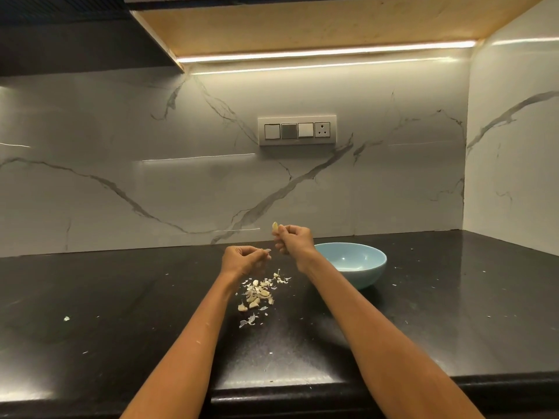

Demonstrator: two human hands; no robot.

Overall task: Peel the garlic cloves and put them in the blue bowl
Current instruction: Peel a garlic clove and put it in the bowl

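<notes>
The right hand (295, 238) is raised above the black polished stone table (453, 297), its fingers (284, 229) curled and pinching a small pale yellow garlic clove (275, 227) that sticks up from the fingertips, long axis roughly upright and tilted a little toward the left. The clove looks bare of skin on the part that shows, though the lower end is hidden inside the grip, so whether any husk clings there cannot be told. The round light blue ceramic bowl (367, 275) sits on the table just to the right of this hand and slightly nearer the person, its rim partly covered by the right wrist; what lies inside is not clear. So the clove's way to the bowl is short: right and down, and the right hand is plainly the nearer one. The left hand (242, 260) is lower and to the left, well apart from the bowl, its fingers curled and pinching a thin whitish scrap of papery garlic skin (267, 251) at the tips. Below and between the forearms lies a loose heap of pale garlic cloves and torn skins (258, 293) on the table, touching one another, with stray flakes nearby. As a judgement, the clove in hand seems ready to drop into the bowl, while the scrap would fall onto the heap.
</notes>
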